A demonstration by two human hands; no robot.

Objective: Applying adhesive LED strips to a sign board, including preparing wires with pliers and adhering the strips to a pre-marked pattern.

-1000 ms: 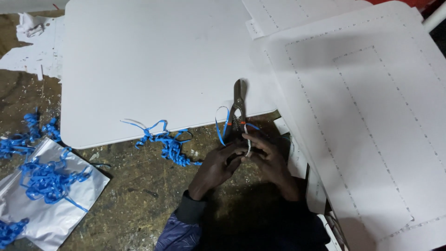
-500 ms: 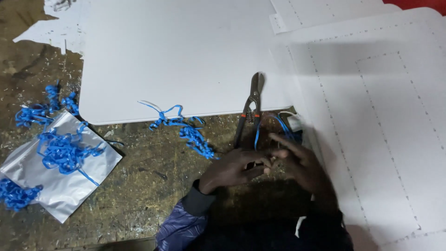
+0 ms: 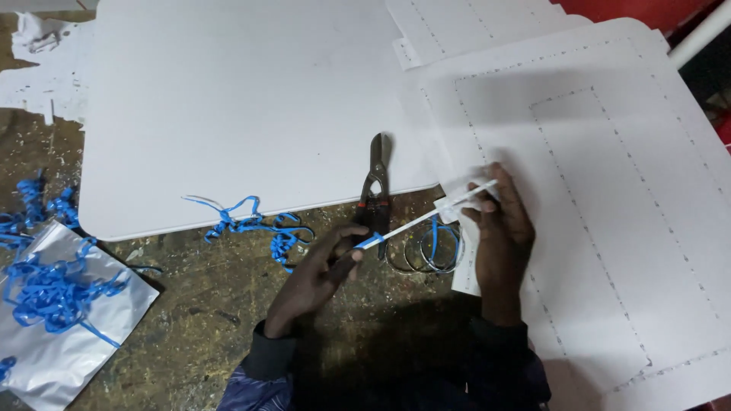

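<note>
My left hand (image 3: 324, 270) pinches the near end of a thin white strip (image 3: 426, 217) that has a blue film at its tip. My right hand (image 3: 499, 224) grips the strip's far end over the edge of a white perforated sheet (image 3: 609, 190). The strip is stretched taut between both hands. Dark metal snips (image 3: 377, 186) lie shut on the bench just behind the strip, partly on a large white panel (image 3: 244, 106). Shiny coiled metal offcuts with a blue curl (image 3: 426, 247) lie under the strip.
Blue film curls (image 3: 255, 224) lie along the panel's near edge. A silver sheet piece (image 3: 65, 335) with tangled blue strips sits at lower left. More white offcuts (image 3: 34, 68) lie at upper left. The bench (image 3: 190, 320) is rough and littered.
My hands have moved apart, drawing the white strip out long between them; before, they were close together over the coiled offcuts. The view has shifted.
</note>
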